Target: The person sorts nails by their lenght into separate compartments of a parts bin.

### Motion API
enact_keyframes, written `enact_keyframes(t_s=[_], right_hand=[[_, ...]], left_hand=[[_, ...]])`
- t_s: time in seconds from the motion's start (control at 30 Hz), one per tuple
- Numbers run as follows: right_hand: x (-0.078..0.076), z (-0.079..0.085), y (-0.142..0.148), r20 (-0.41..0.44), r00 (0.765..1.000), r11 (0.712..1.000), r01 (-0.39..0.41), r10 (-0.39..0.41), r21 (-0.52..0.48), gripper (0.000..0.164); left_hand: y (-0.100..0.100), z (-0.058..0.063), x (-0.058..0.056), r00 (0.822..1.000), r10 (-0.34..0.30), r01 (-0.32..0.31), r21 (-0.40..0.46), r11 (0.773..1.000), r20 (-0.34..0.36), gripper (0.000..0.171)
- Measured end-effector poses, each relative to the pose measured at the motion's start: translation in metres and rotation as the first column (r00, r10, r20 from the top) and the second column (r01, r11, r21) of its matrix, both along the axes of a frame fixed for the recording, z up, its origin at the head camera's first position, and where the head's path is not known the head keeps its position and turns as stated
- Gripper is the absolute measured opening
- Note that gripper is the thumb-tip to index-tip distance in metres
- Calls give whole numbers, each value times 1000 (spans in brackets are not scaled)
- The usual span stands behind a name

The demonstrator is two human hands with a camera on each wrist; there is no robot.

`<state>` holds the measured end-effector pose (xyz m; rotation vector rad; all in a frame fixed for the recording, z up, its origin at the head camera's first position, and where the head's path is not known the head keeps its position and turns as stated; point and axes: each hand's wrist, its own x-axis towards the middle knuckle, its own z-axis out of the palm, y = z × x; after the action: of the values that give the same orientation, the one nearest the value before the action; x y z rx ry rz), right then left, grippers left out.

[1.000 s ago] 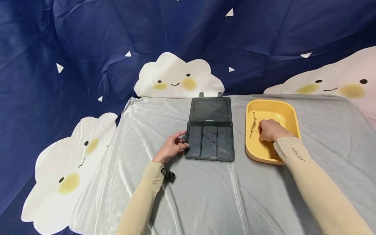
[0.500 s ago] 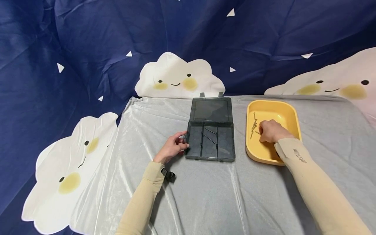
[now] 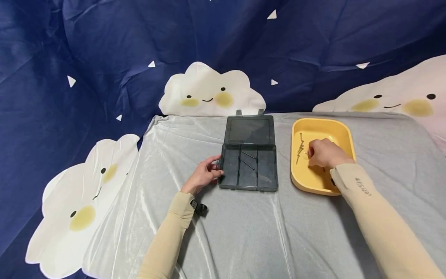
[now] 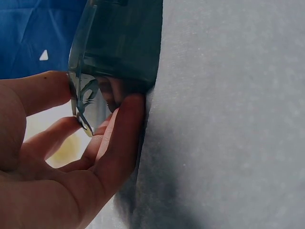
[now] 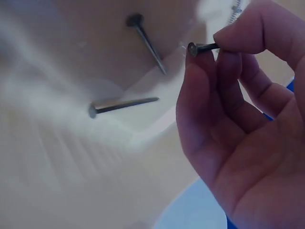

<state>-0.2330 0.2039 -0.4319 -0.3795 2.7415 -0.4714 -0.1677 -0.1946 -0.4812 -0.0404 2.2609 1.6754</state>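
My left hand (image 3: 203,176) grips the left side of a dark, see-through compartment box (image 3: 228,185), whose lid stands open. In the left wrist view the thumb and fingers curl round the edge of the box (image 4: 119,52). Two dark nails (image 3: 247,164) lie slanted in its middle column. Inside the yellow bin (image 3: 315,190), my right hand (image 3: 327,154) pinches a nail (image 5: 202,48) between thumb and fingertips, its flat head showing in the right wrist view. Below it lie another nail (image 5: 126,105) and one more nail (image 5: 147,43).
Several screws (image 3: 300,149) lie in a line along the bin's left side. Grey velvety cloth (image 3: 244,232) covers the table under the box and bin. Behind it hangs a dark blue cloth (image 3: 223,35) with cloud prints.
My right hand has shifted slightly to the right within the bin, and its wrist has turned a little. The left hand and the box have stayed where they were.
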Motion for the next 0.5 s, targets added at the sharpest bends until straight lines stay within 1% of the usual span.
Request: enact_keyframes(t_s=[0.2,0.37,0.5], right_hand=[[-1,10,2,-32,999,1000,11,-11,5,19],[0,18,3,-65,998,1000,-1,0,-11,17],[2,25,2,-102,995,999,2,-6,-37,16]], left_hand=[[1,3,0,1000,-1,1,10,1000,11,66],[2,3,0,1000,5,-6,19,1000,16,66],[2,5,0,999,16,-16,16,1000,31,65]])
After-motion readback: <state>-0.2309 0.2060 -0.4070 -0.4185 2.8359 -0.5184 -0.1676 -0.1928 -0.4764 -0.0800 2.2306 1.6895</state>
